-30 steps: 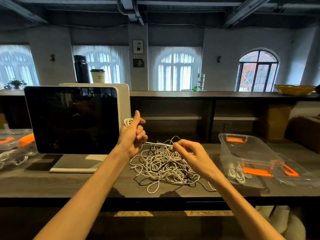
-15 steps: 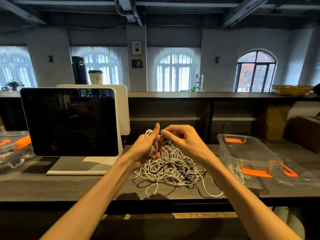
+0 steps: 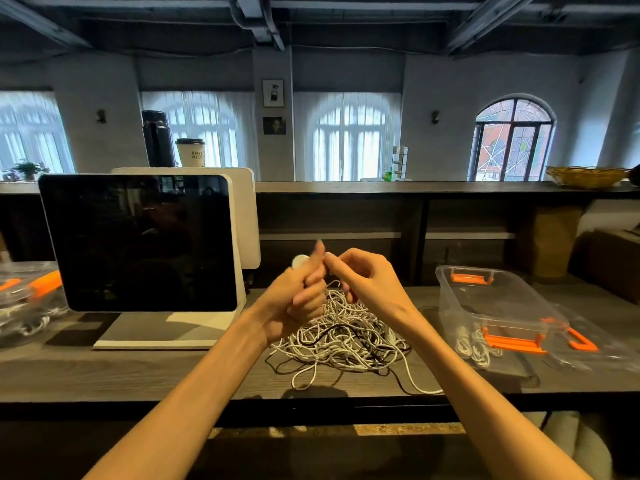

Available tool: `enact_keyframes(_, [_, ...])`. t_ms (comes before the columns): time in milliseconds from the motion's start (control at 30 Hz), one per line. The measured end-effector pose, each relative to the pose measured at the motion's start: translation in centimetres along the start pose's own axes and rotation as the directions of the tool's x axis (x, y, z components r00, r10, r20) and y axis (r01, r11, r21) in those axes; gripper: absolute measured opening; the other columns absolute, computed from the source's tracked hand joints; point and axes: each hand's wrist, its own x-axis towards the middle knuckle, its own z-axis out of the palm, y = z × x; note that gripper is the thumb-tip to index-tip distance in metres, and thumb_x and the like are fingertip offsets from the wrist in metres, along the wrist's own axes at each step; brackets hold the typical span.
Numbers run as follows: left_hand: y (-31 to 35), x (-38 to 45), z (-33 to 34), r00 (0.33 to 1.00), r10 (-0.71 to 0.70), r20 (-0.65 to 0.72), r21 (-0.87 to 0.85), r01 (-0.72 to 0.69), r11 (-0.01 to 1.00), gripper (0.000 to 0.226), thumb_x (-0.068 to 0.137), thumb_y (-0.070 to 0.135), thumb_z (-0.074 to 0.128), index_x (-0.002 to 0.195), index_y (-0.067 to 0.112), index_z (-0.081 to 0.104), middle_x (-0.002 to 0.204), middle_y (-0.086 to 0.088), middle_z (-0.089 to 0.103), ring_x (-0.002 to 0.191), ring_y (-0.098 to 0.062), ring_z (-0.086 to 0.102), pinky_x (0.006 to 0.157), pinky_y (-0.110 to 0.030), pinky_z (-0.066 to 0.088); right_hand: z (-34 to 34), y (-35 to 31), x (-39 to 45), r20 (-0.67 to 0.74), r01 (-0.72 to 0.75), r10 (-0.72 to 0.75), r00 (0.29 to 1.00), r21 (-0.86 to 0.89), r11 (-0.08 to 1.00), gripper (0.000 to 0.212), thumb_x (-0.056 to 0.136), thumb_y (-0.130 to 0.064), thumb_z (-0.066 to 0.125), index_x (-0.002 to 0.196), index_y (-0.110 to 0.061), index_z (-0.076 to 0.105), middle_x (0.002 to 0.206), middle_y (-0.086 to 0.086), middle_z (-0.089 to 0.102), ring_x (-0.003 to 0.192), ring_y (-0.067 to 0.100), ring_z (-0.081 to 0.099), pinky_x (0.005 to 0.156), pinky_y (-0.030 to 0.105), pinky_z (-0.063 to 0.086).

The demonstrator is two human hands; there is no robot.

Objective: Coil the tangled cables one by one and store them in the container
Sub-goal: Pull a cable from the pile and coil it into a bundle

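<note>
A tangled heap of white and dark cables [image 3: 341,337] lies on the dark wooden counter in front of me. My left hand [image 3: 299,296] is raised above the heap, fingers curled round a small coil of white cable [image 3: 300,260] that peeks out behind the thumb. My right hand [image 3: 363,282] is close beside it, pinching the same white cable near my left thumb. A clear plastic container [image 3: 485,299] with orange latches stands to the right, and coiled white cables [image 3: 472,348] lie inside it.
A dark screen on a white stand [image 3: 138,244] is at the left. Another clear container with orange parts [image 3: 24,299] sits at the far left edge. The container's lid [image 3: 595,344] lies to the right. A raised shelf [image 3: 415,188] runs behind the counter.
My right hand has come up from the heap to meet my left hand, drawing the white cable with it. The two hands have closed together and shifted slightly right above the heap.
</note>
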Motion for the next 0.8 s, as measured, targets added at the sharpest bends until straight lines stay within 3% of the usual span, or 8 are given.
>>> enact_keyframes(100, [1.4,0.6,-1.4,0.964,0.133,-0.230,-0.080,-0.155,0.985,0.053,0.101,0.050,0.048,0.060,0.017,0.042,0.043,0.005,0.032,0.033,-0.005,0.029,0.035,-0.016,0.020,-0.6,1.5,-0.5,0.091,-0.098,0.103,0.990,-0.058,0.993,0.028,0.102,-0.044,0.055,0.093,-0.021,0.068,0.074,-0.008,0.066,0.069,0.005,0.063,0.065,0.016,0.048])
enact_keyframes(200, [1.5,1.0,-2.6,0.879,0.201,-0.432,0.038,-0.205,0.978,0.052,0.100,0.052,0.048,0.064,0.016,0.047,0.047,0.003,0.038,0.037,-0.006,0.032,0.037,-0.015,0.023,-1.1,3.0,-0.6,0.066,-0.118,0.128,0.990,-0.139,0.983,0.025,0.105,-0.040,0.053,0.092,-0.023,0.066,0.081,-0.008,0.067,0.072,0.002,0.064,0.071,0.023,0.049])
enact_keyframes(300, [0.6,1.6,-2.6,0.803,0.242,-0.545,0.156,-0.186,0.970,0.049,0.099,0.055,0.049,0.078,0.013,0.061,0.056,0.001,0.050,0.045,-0.006,0.042,0.045,-0.016,0.032,-0.9,2.6,-0.4,0.040,-0.056,0.062,0.997,-0.127,0.990,0.023,0.105,-0.037,0.054,0.091,-0.025,0.067,0.077,-0.007,0.061,0.068,0.003,0.054,0.065,0.022,0.045])
enact_keyframes(433, [0.2,2.3,-2.1,0.827,0.188,-0.530,0.044,-0.194,0.980,0.050,0.093,0.056,0.058,0.099,0.008,0.069,0.066,-0.002,0.056,0.049,-0.004,0.044,0.045,-0.013,0.035,0.5,1.7,-0.3,0.099,0.025,0.000,0.995,-0.252,0.967,0.020,0.104,-0.035,0.056,0.091,-0.027,0.069,0.072,-0.016,0.061,0.066,-0.002,0.054,0.062,0.014,0.040])
enact_keyframes(600, [-0.5,2.6,-1.6,0.861,0.082,-0.501,-0.055,-0.127,0.990,0.041,0.086,0.050,0.070,0.079,0.012,0.056,0.060,0.000,0.044,0.043,-0.004,0.035,0.041,-0.011,0.027,1.5,1.7,-0.8,0.134,0.084,-0.031,0.990,-0.405,0.910,0.019,0.104,-0.042,0.054,0.097,-0.030,0.068,0.082,-0.011,0.068,0.075,0.004,0.061,0.067,0.021,0.043])
enact_keyframes(733, [-0.9,2.1,-2.1,0.901,0.057,-0.431,-0.092,-0.107,0.990,0.034,0.090,0.041,0.071,0.099,0.009,0.067,0.052,0.004,0.039,0.039,-0.004,0.031,0.039,-0.013,0.024,1.3,1.4,-1.1,0.209,0.108,-0.009,0.978,-0.468,0.877,0.019,0.104,-0.043,0.053,0.093,-0.034,0.065,0.080,-0.010,0.067,0.071,0.003,0.060,0.065,0.019,0.037])
enact_keyframes(800, [-0.9,2.0,-1.9,0.893,0.080,-0.442,-0.043,-0.110,0.993,0.033,0.092,0.044,0.067,0.091,0.012,0.065,0.049,0.005,0.038,0.040,-0.005,0.031,0.040,-0.015,0.024,1.3,1.3,-1.2,0.237,0.103,0.011,0.972,-0.464,0.880,0.019,0.104,-0.043,0.054,0.093,-0.033,0.066,0.080,-0.012,0.066,0.072,0.002,0.061,0.066,0.018,0.040])
